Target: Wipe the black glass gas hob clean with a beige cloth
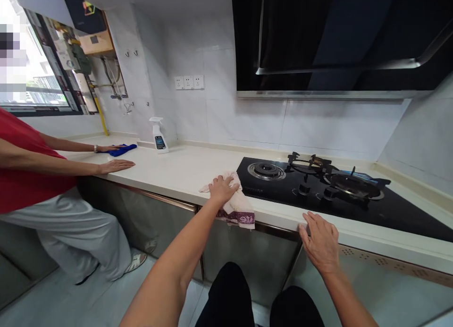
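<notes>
Here are the left hand's fingers (214, 184), a little spread and bent, pressing down on a pale pink cloth (245, 205) at the centre of the frame. The cloth lies bunched on the pale surface (187, 163), touching the stove's near left corner, its purple lettered end draping over the front edge. Over to the right hand (319, 238), lower right of centre: no cloth here, fingers slightly bent and loosely together on the front edge, thumb apart from them.

Just behind, the black stove (264, 191) stretches across the right of the frame, a round burner (266, 170) near its left end. Above it, upper right, looms the dark hood (283, 39). Left of centre, a white spray bottle (160, 140) stands upright by the wall, below three sockets (188, 82).

And at the left side, a person in a red top (24, 157) leans in, one hand on a blue cloth (123, 150), the other hand (116, 166) flat near the surface's front edge.
</notes>
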{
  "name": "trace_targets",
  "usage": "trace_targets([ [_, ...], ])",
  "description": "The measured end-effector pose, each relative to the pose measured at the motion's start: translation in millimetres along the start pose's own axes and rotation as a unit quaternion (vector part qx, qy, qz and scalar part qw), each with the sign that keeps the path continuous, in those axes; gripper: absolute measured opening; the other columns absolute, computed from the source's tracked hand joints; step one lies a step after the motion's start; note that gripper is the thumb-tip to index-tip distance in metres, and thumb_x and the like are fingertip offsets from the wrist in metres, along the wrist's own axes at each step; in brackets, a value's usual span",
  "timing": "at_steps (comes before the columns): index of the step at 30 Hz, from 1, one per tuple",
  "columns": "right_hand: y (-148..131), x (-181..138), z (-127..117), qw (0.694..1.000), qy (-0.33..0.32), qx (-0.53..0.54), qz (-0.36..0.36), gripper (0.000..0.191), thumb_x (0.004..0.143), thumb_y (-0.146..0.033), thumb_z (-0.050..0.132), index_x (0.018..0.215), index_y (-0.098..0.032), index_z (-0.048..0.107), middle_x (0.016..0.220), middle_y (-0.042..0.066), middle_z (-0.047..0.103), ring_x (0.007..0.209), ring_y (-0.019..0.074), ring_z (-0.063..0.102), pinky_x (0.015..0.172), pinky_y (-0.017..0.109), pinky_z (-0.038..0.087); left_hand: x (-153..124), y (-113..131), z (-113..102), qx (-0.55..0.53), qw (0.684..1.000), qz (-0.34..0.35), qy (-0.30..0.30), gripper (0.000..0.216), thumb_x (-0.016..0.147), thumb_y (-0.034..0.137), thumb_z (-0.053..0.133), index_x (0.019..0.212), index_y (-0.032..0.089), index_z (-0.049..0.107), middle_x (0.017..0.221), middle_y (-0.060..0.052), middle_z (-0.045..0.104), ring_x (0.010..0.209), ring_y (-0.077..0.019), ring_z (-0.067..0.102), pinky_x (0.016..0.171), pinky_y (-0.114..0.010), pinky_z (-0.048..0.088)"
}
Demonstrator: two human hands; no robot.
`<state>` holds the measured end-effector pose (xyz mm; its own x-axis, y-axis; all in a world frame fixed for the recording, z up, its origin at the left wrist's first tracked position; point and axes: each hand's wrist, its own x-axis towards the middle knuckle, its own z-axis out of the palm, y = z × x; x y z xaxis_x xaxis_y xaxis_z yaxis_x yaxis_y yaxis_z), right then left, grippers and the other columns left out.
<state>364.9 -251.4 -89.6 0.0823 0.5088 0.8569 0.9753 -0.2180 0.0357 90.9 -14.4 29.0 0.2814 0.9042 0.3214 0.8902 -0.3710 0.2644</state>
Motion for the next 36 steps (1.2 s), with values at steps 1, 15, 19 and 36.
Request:
trace_targets([
  [1,0,0,-1,1.000,0.003,0.000,-0.004,0.037,0.104,-0.035,0.048,0.130,-0.014,0.064,0.132,0.015,0.068,0.124,0.0303,0.056,0.105,0.045,0.035,1,-3,-1,-0.001,1.000,-0.007,0.000,0.055,0.095,0.064,0.048,0.142,0.040,0.061,0.142,-0.011,0.055,0.132,-0.0358,0.047,0.108,-0.054,0.038],
  [15,4,-2,-2,1.000,-0.008,0.008,-0.027,0.038,0.107,-0.036,0.046,0.135,-0.014,0.060,0.136,0.016,0.066,0.128,0.0308,0.057,0.106,0.045,0.037,0,-88,-38,0.061,0.989,-0.127,0.043,0.053,0.096,0.056,0.045,0.137,0.032,0.067,0.145,-0.015,0.055,0.131,-0.0395,0.045,0.106,-0.057,0.035],
  [19,0,-1,2,0.999,0.032,0.002,-0.030,0.036,0.105,-0.035,0.053,0.132,-0.014,0.062,0.132,0.015,0.068,0.124,0.0309,0.060,0.104,0.045,0.038,-25,-78,-30,0.080,0.986,-0.121,0.081,0.049,0.099,0.052,0.043,0.132,0.029,0.070,0.140,-0.015,0.057,0.129,-0.0359,0.045,0.104,-0.049,0.036],
  [36,-2,-3,30,0.995,0.095,-0.040,-0.014,0.030,0.103,-0.033,0.051,0.122,-0.014,0.065,0.120,0.013,0.072,0.113,0.0302,0.060,0.102,0.047,0.035,-72,-2,34,-0.012,0.961,-0.048,0.271,0.030,0.096,0.041,0.061,0.113,0.027,0.080,0.133,-0.015,0.065,0.128,-0.0359,0.049,0.110,-0.056,0.032],
])
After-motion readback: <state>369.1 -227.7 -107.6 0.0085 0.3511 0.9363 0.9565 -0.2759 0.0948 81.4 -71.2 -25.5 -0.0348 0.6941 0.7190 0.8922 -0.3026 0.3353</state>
